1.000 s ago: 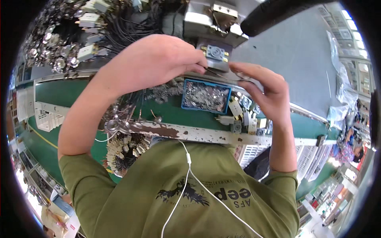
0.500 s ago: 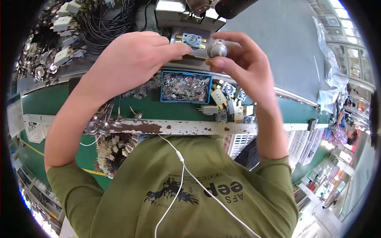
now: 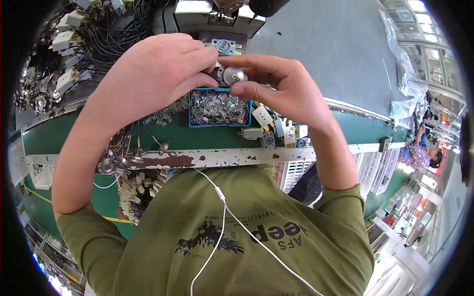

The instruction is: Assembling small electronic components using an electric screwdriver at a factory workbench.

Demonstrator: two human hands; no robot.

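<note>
My right hand (image 3: 284, 86) is closed around a round, silvery domed metal part (image 3: 233, 75), with the thumb below and the index finger above it. Beside this part, my left hand (image 3: 168, 69) is closed in a pinch; a small greyish piece shows at its fingertips, too covered to name. The hands meet just above a blue tray (image 3: 219, 126) heaped with small shiny metal pieces. Beyond the fingers, a grey switch-like block (image 3: 223, 47) with a round centre and brass terminals lies on a dark metal plate in front of the machine.
A machine with a pale metal base (image 3: 195, 17) stands at the far side. Black cables (image 3: 133, 29) and white blocks (image 3: 63, 40) crowd the far left. Several white and grey blocks (image 3: 262, 116) lie right of the tray. Metal discs on wires (image 3: 116, 163) hang at the near edge.
My right hand has moved left with the round metal part, bringing it against my left fingertips. My left hand has left the grey block and drawn slightly nearer. The whole view has shifted slightly.
</note>
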